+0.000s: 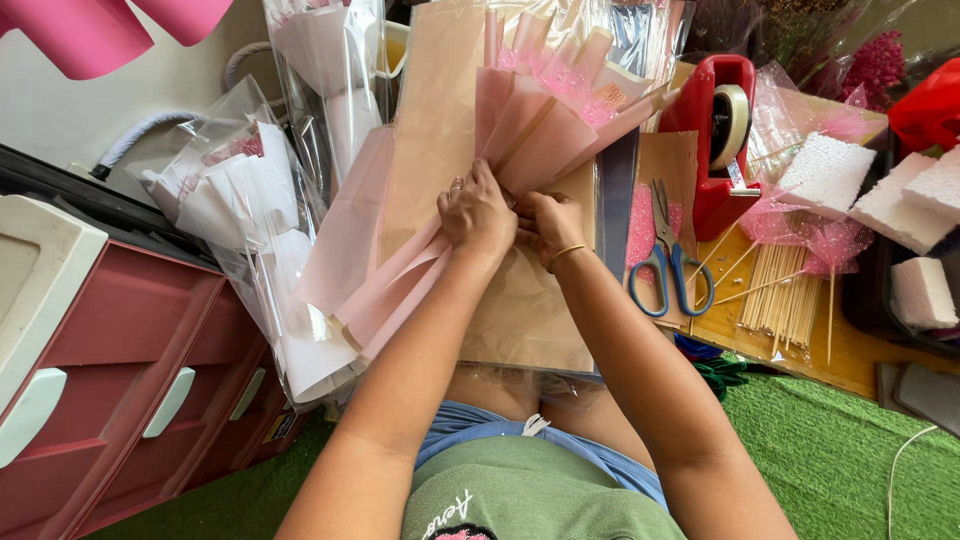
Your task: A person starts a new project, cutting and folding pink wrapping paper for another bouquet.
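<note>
Two hands are seen pressed close together at the gathered waist of a pink paper bouquet wrap, which is held over the lap, above sheets of tan paper. The left hand, a ring on one finger, is laid knuckles-up over the pinch, its fingers closed around the folded pink sheets; the right hand, a thin bangle at the wrist, is curled in from the side, touching the left and gripping the same bunched point. Both forearms are extended forward from the body and converge at the wrap. The pink folds are fanned upward and away from the hands. Blue-handled scissors are lying just to the right on the wooden counter, with a red tape dispenser, wooden skewers and white foam blocks nearby. Red drawers are visible at left.
</note>
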